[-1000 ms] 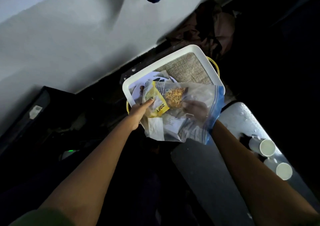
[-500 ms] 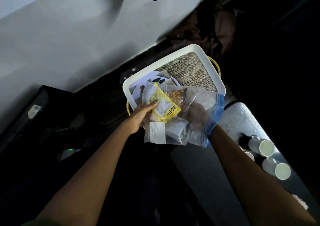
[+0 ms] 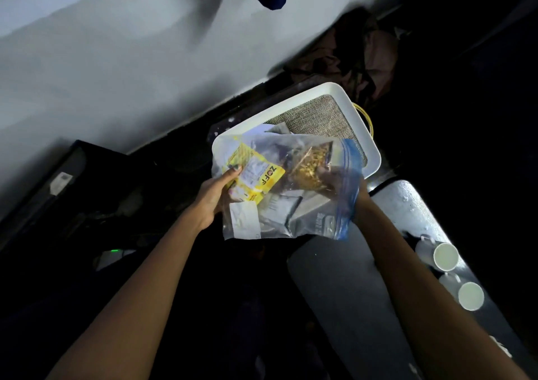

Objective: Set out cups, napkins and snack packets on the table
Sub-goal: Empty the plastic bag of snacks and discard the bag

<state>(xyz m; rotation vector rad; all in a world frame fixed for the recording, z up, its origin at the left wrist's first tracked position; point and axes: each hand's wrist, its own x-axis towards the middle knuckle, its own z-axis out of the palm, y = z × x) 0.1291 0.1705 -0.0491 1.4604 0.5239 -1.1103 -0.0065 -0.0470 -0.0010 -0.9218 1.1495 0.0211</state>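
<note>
I hold a clear zip bag (image 3: 305, 219) with a blue seal strip, full of snack packets, in front of a white tray (image 3: 294, 109). My left hand (image 3: 217, 195) pinches the bag's left edge over a yellow ZOFF packet (image 3: 259, 176). My right hand (image 3: 334, 180) is inside the bag from the right, fingers around a clear packet of yellow snacks (image 3: 308, 164). Grey packets (image 3: 282, 213) lie lower in the bag. Two white cups (image 3: 439, 256) (image 3: 465, 294) lie on their sides on the grey table (image 3: 349, 292) at the right.
The tray has a burlap-lined floor (image 3: 320, 117) and sits against the base of a white wall (image 3: 116, 59). A dark box (image 3: 58, 181) stands at the left. Brown cloth (image 3: 364, 50) is heaped behind the tray. The floor around is dark.
The bag has been lifted a little and turned, so the yellow packet and the snack packet now sit higher. My right hand has closed around the snack packet inside the bag.
</note>
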